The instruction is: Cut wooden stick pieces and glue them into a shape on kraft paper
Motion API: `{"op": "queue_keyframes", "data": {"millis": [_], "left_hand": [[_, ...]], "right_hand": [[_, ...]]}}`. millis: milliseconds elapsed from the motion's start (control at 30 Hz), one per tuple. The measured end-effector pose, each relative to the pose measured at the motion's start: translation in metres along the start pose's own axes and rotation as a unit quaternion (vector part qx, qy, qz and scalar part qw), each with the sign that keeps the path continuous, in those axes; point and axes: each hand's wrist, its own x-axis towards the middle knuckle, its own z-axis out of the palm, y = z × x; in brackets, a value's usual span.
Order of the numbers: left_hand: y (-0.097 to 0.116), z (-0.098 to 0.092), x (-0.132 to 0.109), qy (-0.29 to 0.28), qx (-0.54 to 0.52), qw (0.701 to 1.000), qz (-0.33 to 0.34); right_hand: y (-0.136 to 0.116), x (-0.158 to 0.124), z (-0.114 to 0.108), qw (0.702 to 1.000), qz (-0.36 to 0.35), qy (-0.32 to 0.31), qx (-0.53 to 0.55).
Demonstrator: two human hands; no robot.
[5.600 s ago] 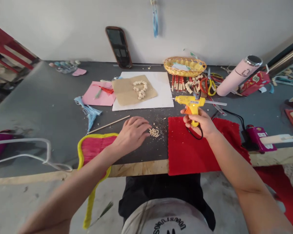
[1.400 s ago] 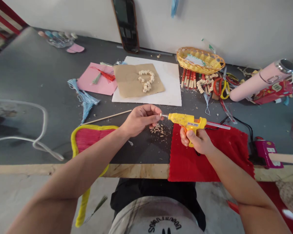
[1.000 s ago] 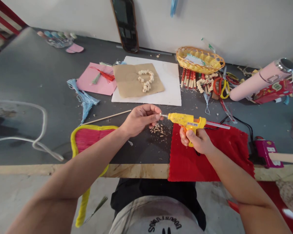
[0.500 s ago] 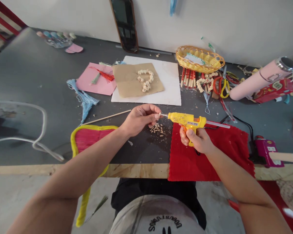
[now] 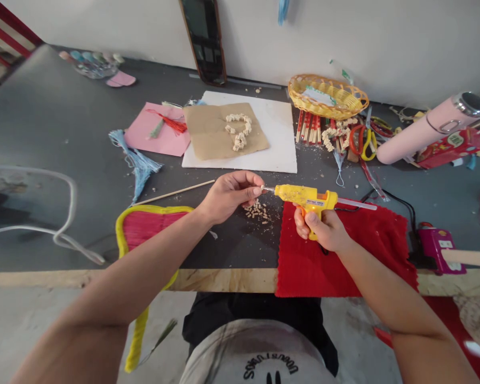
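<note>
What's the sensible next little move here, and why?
Probably draw the small pale piece away from the glue gun and press it onto the brown paper: the left hand pinches it against the nozzle, the right hand grips the gun, and similar pieces already sit there.

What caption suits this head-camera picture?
A yellow glue gun in the right hand points at a small piece pinched by the left hand.

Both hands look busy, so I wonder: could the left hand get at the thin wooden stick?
Probably yes. The stick lies bare on the table beside the left hand, nothing across it. But that hand pinches a small piece at the nozzle of the glue gun, so it is not free.
</note>
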Motion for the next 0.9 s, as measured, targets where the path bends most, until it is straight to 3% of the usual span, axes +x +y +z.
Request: {"op": "queue_keyframes", "data": {"millis": [400, 567, 900], "left_hand": [[0.0, 0.001, 0.0, 0.004, 0.009, 1.0, -0.002], [0.0, -0.001, 0.0, 0.0, 0.009, 1.0, -0.001], [-0.003, -0.004, 0.003, 0.013, 0.016, 0.999, 0.044]], "right_hand": [[0.001, 0.0, -0.001, 1.0, 0.0, 0.002, 0.01], [-0.004, 0.001, -0.002, 0.997, 0.005, 0.004, 0.076], [-0.019, 0.016, -0.026, 0.98, 0.023, 0.181, 0.084]]}}
